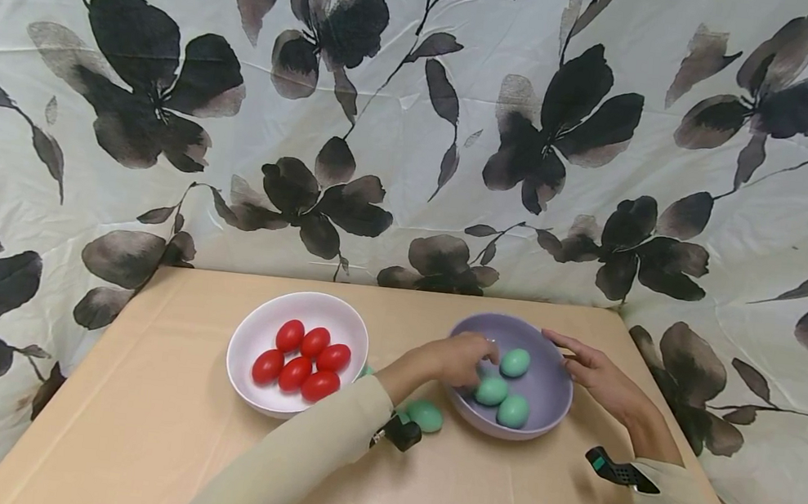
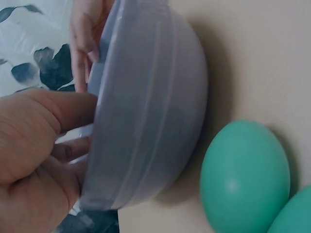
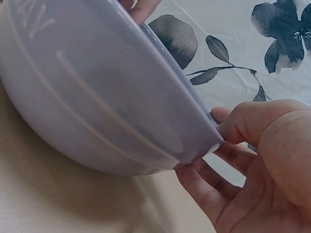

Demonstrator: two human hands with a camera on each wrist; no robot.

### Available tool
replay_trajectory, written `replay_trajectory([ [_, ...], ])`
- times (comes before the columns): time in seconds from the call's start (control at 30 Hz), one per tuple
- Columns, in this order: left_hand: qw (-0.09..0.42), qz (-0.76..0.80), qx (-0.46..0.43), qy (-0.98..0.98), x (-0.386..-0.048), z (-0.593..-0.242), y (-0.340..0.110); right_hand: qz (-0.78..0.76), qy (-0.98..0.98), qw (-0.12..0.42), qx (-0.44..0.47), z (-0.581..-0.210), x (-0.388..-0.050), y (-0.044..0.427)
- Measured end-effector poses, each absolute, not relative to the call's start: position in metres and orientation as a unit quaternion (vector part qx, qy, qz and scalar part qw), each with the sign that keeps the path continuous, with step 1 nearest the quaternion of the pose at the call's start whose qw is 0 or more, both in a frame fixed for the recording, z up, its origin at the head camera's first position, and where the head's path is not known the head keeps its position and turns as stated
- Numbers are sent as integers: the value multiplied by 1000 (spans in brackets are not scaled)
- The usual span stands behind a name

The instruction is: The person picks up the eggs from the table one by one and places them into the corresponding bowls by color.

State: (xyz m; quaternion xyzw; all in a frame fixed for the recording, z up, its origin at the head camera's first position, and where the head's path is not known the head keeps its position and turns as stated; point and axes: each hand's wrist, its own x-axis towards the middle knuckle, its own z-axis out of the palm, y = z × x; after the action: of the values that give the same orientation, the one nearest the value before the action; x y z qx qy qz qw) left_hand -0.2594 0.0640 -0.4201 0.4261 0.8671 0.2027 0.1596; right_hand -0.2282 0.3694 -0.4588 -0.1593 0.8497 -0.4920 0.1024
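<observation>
A purple bowl (image 1: pixel 557 395) stands on the right part of the table with several green eggs (image 1: pixel 513 411) in it. My left hand (image 1: pixel 465 359) reaches over the bowl's left rim, its fingers bent down inside. In the left wrist view the bowl wall (image 2: pixel 150 102) hides the fingertips, so whether they hold an egg is unclear. At the right rim, my right hand (image 1: pixel 594 375) grips the bowl; in the right wrist view the thumb and fingers (image 3: pixel 194 179) pinch its edge. More green eggs (image 1: pixel 424 416) lie on the table beside the bowl, partly behind the left wrist.
To the left stands a pale pink-white bowl (image 1: pixel 243 379) holding several red eggs (image 1: pixel 295 374). The left forearm passes close to its right side. Behind the wooden-toned table (image 1: pixel 135 421) hangs a white cloth with dark flowers (image 1: pixel 445 141).
</observation>
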Motion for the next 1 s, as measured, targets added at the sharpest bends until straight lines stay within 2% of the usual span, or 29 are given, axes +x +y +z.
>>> replay_trajectory([
  [0.2, 186, 304, 425, 832, -264, -411, 43, -486, 854, 95, -158, -458, -227, 369],
  [0.47, 169, 384, 409, 810, -273, -398, 9, -483, 857, 91, -158, -458, -227, 369],
  [0.73, 180, 378, 391, 820, -277, -393, -22, -477, 860, 92, -156, -457, -226, 369],
  [1.0, 203, 356, 359, 839, -264, -394, -46, -482, 856, 96, -159, -458, -227, 370],
])
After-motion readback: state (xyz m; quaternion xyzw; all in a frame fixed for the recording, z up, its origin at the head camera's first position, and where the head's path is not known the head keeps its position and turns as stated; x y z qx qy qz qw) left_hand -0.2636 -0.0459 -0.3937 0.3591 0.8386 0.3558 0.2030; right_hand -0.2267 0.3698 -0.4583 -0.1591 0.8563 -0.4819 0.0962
